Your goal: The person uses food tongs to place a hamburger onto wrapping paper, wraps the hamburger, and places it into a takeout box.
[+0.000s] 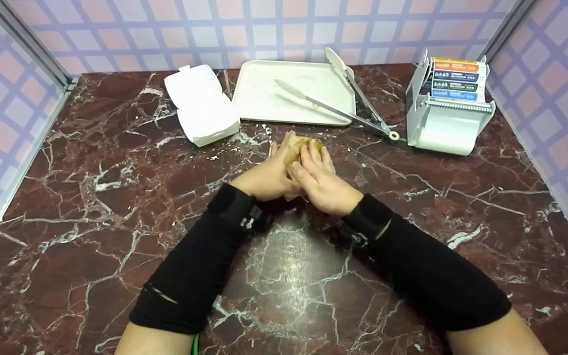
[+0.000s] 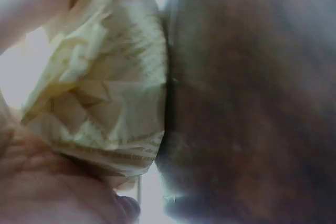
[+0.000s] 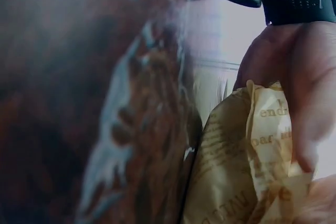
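Note:
A bundle (image 1: pixel 293 148) wrapped in tan printed paper rests on the dark marbled table, between both hands in the head view. My left hand (image 1: pixel 273 173) holds its left side, and my right hand (image 1: pixel 324 182) grips it from the right, with the fingers over its upper side. Folds and creases of the wrapping paper (image 2: pixel 128 100) show up close in the left wrist view, between fingers and palm. In the right wrist view, brown lettering marks the paper (image 3: pixel 226 150), and a blurred finger touches a fold. What the paper encloses is hidden.
An opened white takeaway box (image 1: pixel 207 116) stands at the back left. Behind the hands, metal tongs (image 1: pixel 333 109) lie across a cream tray (image 1: pixel 259 93), their hinge end past its edge. At the back right stands a white dispenser (image 1: pixel 446 128) with coloured label rolls. Patterned walls border the table.

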`<state>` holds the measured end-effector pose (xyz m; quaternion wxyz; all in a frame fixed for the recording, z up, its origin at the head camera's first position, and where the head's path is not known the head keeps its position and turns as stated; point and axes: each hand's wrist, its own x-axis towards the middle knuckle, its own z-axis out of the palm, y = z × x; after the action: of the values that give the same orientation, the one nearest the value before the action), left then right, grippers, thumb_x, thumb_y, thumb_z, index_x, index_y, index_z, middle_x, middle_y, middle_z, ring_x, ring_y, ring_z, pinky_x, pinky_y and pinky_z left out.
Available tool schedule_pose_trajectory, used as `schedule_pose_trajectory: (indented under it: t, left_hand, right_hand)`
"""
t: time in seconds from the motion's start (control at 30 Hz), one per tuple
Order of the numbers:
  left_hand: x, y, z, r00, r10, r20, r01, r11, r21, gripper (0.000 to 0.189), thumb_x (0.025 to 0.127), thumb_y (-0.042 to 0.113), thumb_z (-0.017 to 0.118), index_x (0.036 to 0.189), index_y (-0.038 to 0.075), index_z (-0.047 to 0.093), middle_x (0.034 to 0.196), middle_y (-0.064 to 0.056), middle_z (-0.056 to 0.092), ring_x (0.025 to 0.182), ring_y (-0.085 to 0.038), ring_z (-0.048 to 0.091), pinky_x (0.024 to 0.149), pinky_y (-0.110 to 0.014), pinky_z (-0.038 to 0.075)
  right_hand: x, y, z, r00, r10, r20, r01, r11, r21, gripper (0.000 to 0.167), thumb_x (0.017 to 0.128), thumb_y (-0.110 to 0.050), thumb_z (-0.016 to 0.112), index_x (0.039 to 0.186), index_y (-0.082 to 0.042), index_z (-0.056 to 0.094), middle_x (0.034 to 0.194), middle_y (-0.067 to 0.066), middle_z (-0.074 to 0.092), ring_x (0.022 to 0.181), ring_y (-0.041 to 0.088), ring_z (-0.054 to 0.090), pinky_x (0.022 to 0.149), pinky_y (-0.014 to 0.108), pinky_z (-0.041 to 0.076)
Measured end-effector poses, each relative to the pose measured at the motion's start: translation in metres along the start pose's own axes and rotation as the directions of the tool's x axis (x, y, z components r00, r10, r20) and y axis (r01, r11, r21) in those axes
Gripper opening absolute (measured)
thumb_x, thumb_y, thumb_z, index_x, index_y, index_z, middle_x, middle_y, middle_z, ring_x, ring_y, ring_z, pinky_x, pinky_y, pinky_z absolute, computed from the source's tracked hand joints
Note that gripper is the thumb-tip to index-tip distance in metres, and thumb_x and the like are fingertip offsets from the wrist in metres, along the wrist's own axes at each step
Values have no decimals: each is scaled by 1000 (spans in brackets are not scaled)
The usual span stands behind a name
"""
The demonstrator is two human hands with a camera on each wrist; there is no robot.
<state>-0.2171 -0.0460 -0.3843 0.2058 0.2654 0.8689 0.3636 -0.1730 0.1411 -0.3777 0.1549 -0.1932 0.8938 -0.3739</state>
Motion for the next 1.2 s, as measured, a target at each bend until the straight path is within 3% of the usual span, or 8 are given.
schedule_pose_trajectory:
  t: [0.1, 0.2, 0.3, 0.4, 0.5, 0.67, 0.93, 1.2]
  left_hand:
    - [-6, -1, -9, 997, -67, -36, 62, 989, -131, 115, 89, 54, 75, 170, 29, -3, 177, -4, -19, 164, -42, 0, 129, -66, 16]
    - [-9, 2, -15, 976, -159, -147, 132, 975, -180, 100, 94, 60, 69, 170, 21, 18, 178, -9, 15, 158, -38, 33, 127, -60, 32]
    - [-11, 7, -18, 932, -260, -252, 212, 956, -201, 70, 98, 58, 67, 146, 9, 55, 150, -15, 58, 124, -33, 65, 106, -50, 55]
    - [-11, 10, -17, 901, -325, -287, 276, 940, -199, 47, 99, 52, 69, 114, 7, 67, 112, -11, 71, 85, -23, 69, 77, -36, 60]
    - [-11, 9, -16, 898, -343, -278, 299, 936, -188, 35, 101, 44, 68, 99, 8, 68, 97, -9, 71, 70, -16, 64, 63, -30, 56]
    - [-9, 1, -19, 901, -366, -232, 318, 923, -218, 30, 103, 38, 67, 101, 9, 69, 102, -11, 72, 77, -19, 68, 65, -29, 54]
    - [-9, -7, -25, 901, -403, -163, 351, 895, -275, 30, 101, 41, 69, 99, 11, 67, 97, -5, 71, 81, -19, 71, 69, -28, 53]
    - [-8, -10, -24, 910, -390, -140, 333, 889, -315, 27, 101, 36, 71, 101, 9, 70, 99, -3, 69, 77, -14, 68, 75, -29, 58]
  right_hand:
    - [0, 0, -2, 1000, 20, -5, -20, 1000, 2, 77, 113, -51, 18, 165, 2, 0, 173, 22, -20, 159, 44, -25, 130, 60, -13]
    - [0, 0, -3, 999, 35, -6, -35, 999, 4, 77, 113, -52, 16, 165, 2, 1, 173, 21, -19, 159, 44, -24, 131, 60, -12]
    - [0, -2, -3, 999, 39, -10, -39, 999, 6, 77, 112, -52, 15, 166, 2, 1, 173, 22, -19, 159, 44, -23, 131, 59, -12]
    - [1, -3, -3, 999, 39, -10, -39, 999, 10, 77, 112, -52, 15, 165, 3, 1, 173, 22, -19, 159, 44, -24, 131, 59, -12]
    - [2, -2, -4, 999, 36, -1, -36, 999, 21, 77, 112, -52, 14, 165, 3, 1, 173, 22, -19, 159, 44, -24, 131, 59, -12]
    - [0, 3, -16, 999, 48, 23, -48, 999, 13, 73, 113, -53, 20, 168, -7, 10, 176, 15, -10, 163, 41, -14, 132, 60, -6]
    - [4, 23, -40, 992, -123, -39, 114, 976, -184, 56, 103, -17, 64, 157, -16, 49, 171, 6, 36, 153, 34, 36, 129, 57, 29]
    - [5, 29, -40, 990, -127, 53, 137, 948, -287, 86, 95, -39, 76, 166, -19, 31, 179, -1, 7, 165, 37, 8, 133, 61, 10]
